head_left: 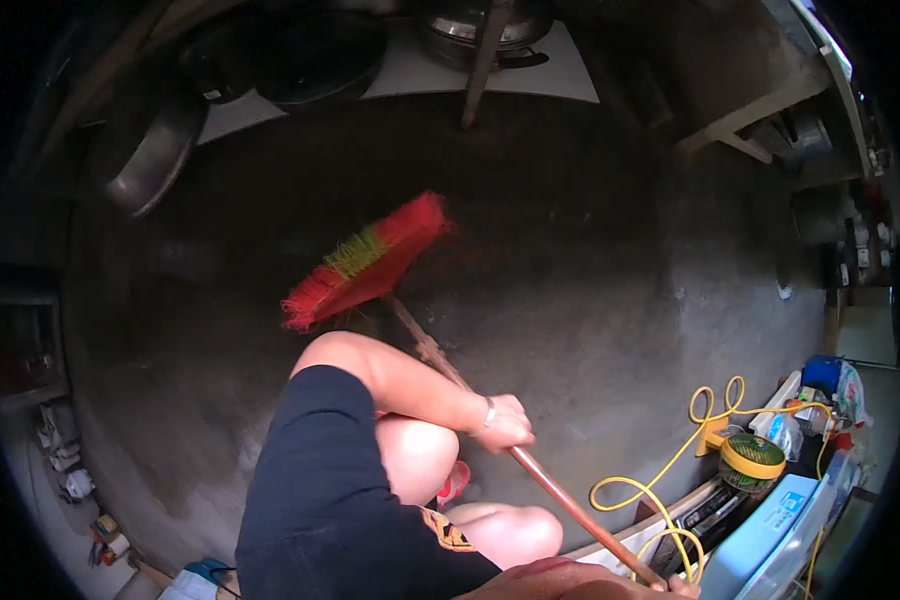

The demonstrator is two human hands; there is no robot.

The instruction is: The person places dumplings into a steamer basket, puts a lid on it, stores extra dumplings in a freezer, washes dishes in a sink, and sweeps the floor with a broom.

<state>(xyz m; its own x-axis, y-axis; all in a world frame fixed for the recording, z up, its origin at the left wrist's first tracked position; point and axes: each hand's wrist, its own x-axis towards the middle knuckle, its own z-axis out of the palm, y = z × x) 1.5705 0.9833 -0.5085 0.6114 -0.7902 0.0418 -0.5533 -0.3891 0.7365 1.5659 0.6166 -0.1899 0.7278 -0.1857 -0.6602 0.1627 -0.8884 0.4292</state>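
A broom with red bristles and a yellow-green band (365, 258) is over the dark floor, its head ahead of me and to the left. Its reddish-brown handle (570, 502) slants down to the lower right. My left hand (505, 424), with a band at the wrist, is closed around the middle of this handle. Near the handle's end, at the bottom edge of the view, my right hand (682, 586) is wrapped around it and only partly visible. A yellow cord (660, 490) loops close to my right hand.
A grey floor (570, 300) spreads around the broom. Metal pans (155, 150) and a lidded pot (485, 35) stand at the far side. To the right are a yellow-rimmed round device (752, 460), a light-blue box (770, 530) and clutter. A wooden post (485, 65) stands at the back.
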